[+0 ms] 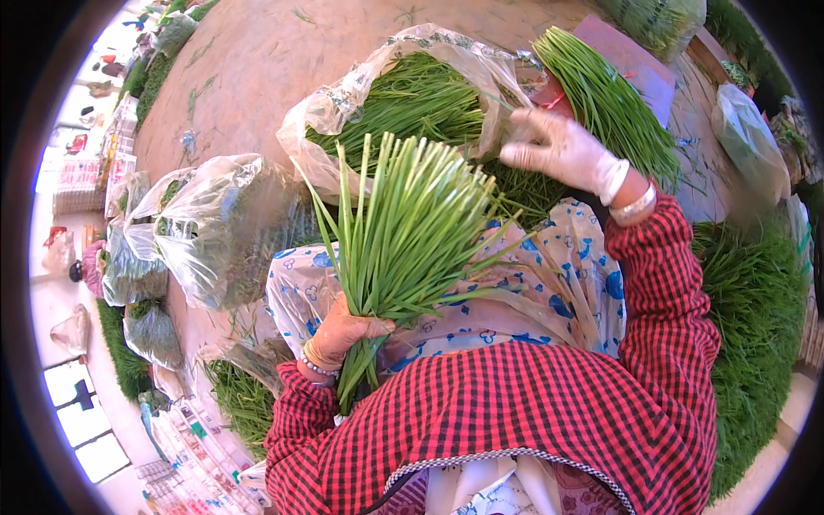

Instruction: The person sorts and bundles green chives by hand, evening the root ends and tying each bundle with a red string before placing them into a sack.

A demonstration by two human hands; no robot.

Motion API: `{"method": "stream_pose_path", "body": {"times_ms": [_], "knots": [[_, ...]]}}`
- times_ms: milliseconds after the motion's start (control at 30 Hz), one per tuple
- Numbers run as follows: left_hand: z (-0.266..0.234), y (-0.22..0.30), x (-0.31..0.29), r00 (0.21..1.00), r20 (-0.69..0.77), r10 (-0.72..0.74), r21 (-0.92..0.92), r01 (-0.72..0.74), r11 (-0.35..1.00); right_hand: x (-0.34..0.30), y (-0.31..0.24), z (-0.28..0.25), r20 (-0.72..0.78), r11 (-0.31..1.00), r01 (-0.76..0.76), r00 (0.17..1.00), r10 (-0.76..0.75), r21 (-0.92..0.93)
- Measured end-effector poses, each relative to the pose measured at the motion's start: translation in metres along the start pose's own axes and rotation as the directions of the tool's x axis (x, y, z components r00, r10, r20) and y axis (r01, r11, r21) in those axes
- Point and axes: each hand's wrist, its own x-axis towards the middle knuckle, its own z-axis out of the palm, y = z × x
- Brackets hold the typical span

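- Brown floor (249,69) extends behind an open plastic bag (299,129) of green stalks (421,99); second bunch (592,94) overlaps the left edge of a purple board (659,90)
- Left hand (343,330) wrapped tight around the first bunch (403,232), above the left edge of the patterned apron (596,257)
- Right hand (566,154), gloved, by the bag's right edge; fingers parted, nothing seen pinched
- Step judged: gathering the first bunch; next move calls for steady left grip, stalk ends aligned

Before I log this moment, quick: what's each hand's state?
Left hand: closed around a bunch of green stalks.
Right hand: looks open, nothing clearly held.
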Motion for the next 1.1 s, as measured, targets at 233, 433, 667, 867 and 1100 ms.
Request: {"method": "stream_pose_path", "body": {"times_ms": [233,433,667,867,1100], "knots": [[-0.001,0.007,-0.002,0.998,-0.055,0.007,-0.14,-0.014,0.99,0.0,0.008,0.065,-0.138,0.965,0.044,0.987,-0.082,-0.257],[-0.001,0.008,-0.012,0.997,-0.075,-0.011,-0.23,-0.006,0.973,0.015,0.05,-0.003,-0.262,0.988,0.124,0.954,-0.145,-0.094],[0.01,0.012,0.005,0.998,-0.064,0.008,-0.331,-0.029,0.943,-0.005,-0.041,0.06,-0.333,0.89,0.326,0.841,-0.427,-0.318],[0.011,0.008,-0.003,0.984,-0.168,-0.063,-0.36,-0.002,0.933,0.021,-0.047,0.094,-0.286,0.856,0.37,0.83,-0.479,-0.361],[0.026,0.016,-0.001,0.977,-0.215,0.002,-0.361,-0.081,0.929,0.022,-0.069,0.084,-0.122,0.951,0.155,0.974,-0.193,-0.266]]}}
